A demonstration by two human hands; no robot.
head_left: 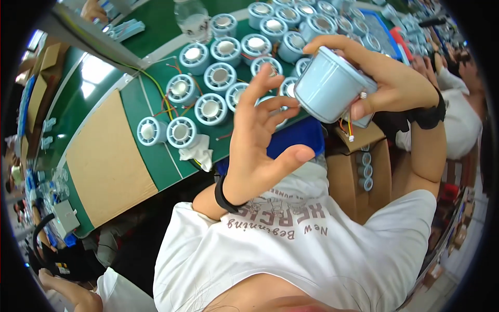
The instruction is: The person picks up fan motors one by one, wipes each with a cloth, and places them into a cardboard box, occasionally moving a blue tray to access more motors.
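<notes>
My right hand [392, 80] is wrapped round a light blue cylindrical housing [328, 86], holding it tilted above the table's near edge. Thin coloured wires ending in a small white connector [351, 138] dangle from its lower side. To its left, my left hand [254, 140] is raised with fingers spread and nothing in them. The index finger points up, and the other fingertips come close to the housing; whether they touch it I cannot tell. Several similar light blue housings [210, 108] with round silvery centres stand behind my hands, some with loose wires.
A brown cardboard sheet [110, 161] lies on the green table [162, 165] at left. A crumpled white cloth [197, 152] is at the near edge. A clear plastic container [192, 23] stands behind. Below my right hand is an open cardboard box [340, 179] holding more blue parts. People sit on both sides.
</notes>
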